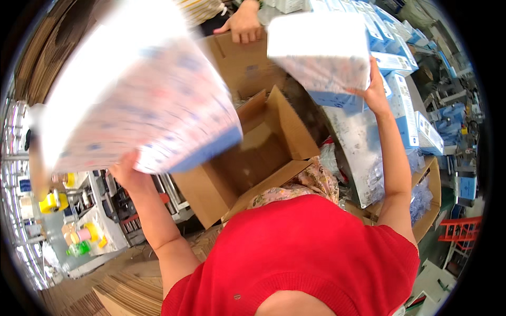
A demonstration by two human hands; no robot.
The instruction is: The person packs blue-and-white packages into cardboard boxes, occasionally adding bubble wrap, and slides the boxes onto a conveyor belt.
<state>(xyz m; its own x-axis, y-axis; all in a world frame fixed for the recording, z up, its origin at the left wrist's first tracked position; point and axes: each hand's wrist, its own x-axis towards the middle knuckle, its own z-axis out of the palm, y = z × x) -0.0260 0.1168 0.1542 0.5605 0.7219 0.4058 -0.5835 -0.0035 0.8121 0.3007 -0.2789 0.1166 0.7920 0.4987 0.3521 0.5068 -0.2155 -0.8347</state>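
Observation:
My left hand (130, 171) grips the lower edge of a large white-and-blue box (158, 110), printed with small marks and smeared by motion. At the right, my right hand (375, 90) has its fingers around the side of another white-and-blue box (321, 58), held up near the metal table. Between and below the two boxes an open cardboard carton (258, 152) stands with its flaps spread; the part of its inside that shows is bare brown cardboard. The left box covers part of the carton's far left side.
Another person's hand (243, 23) rests on a cardboard piece (245, 63) at the far side. Several blue-and-white boxes (403, 110) line the metal table (350, 142) at right. A carton of clear plastic (421, 197) stands nearer me. Flattened cardboard (129, 292) lies at the lower left.

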